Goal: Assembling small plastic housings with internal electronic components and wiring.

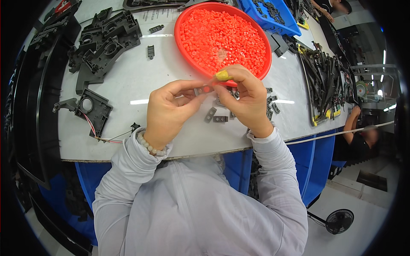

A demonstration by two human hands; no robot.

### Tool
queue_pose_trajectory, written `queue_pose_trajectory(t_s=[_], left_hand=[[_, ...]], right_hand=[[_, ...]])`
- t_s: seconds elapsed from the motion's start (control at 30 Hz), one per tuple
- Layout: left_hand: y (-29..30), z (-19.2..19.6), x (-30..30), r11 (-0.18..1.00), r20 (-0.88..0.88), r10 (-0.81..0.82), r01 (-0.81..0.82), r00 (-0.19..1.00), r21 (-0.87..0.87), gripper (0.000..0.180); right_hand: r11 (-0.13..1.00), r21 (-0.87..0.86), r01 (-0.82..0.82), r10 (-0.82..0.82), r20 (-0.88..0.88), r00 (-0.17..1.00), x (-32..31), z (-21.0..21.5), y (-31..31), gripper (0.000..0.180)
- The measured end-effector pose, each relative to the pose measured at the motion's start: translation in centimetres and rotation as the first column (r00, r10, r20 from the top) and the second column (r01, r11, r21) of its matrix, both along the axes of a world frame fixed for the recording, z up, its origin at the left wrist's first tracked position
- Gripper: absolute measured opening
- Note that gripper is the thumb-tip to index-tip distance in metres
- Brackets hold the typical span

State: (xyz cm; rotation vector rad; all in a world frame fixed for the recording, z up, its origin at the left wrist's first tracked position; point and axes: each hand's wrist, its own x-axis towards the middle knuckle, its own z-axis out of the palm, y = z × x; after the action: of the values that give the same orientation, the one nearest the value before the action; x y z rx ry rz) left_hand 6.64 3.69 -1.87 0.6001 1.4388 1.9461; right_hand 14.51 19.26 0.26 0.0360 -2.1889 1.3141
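Observation:
My left hand is closed, pinching a small grey plastic part between thumb and fingers. A red piece shows at the part's right end. My right hand is closed close beside it, with thumb and index fingertip at that same end. A yellow finger cot covers one of its fingertips. Whatever the right fingertips pinch is hidden. Beyond both hands is a round red tray heaped with small red plastic pieces. Several loose grey parts lie below and around my right hand.
Black plastic housings fill the table's left side, one with wires. A blue bin of dark parts stands at the far right. Long black strips are piled on the right. Two people work beyond; a fan stands lower right.

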Motion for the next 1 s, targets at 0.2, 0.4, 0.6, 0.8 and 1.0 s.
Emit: queue_pose_trajectory(t_s=[0.2, 0.4, 0.6, 0.8, 1.0], left_hand=[[-0.1, -0.2, 0.0, 1.000, 0.011, 0.018, -0.018, 1.000, 0.013, 0.028], [-0.1, 0.1, -0.2, 0.998, 0.067, -0.002, -0.002, 0.998, 0.055, 0.027], [-0.2, -0.1, -0.3, 1.000, 0.103, -0.014, 0.012, 0.995, 0.022, 0.026], [-0.2, -0.2, -0.4, 0.999, 0.112, 0.004, -0.010, 0.994, 0.053, 0.026], [-0.2, 0.2, -0.5, 0.999, 0.055, 0.003, -0.005, 0.999, 0.045, 0.028]], right_hand=[[0.908, 0.412, -0.073, 0.103, -0.051, 0.993, -0.6, 1.4, -0.5, 0.025], [0.924, 0.379, -0.046, 0.085, -0.087, 0.993, -0.6, 0.3, -0.5, 0.027], [0.988, 0.142, -0.055, 0.060, -0.027, 0.998, -0.4, -1.1, -1.1, 0.026], [0.989, 0.104, -0.105, 0.109, -0.029, 0.994, -0.2, -1.0, -1.0, 0.032], [0.978, 0.197, -0.060, 0.070, -0.042, 0.997, 0.1, 0.1, 0.0, 0.032]])
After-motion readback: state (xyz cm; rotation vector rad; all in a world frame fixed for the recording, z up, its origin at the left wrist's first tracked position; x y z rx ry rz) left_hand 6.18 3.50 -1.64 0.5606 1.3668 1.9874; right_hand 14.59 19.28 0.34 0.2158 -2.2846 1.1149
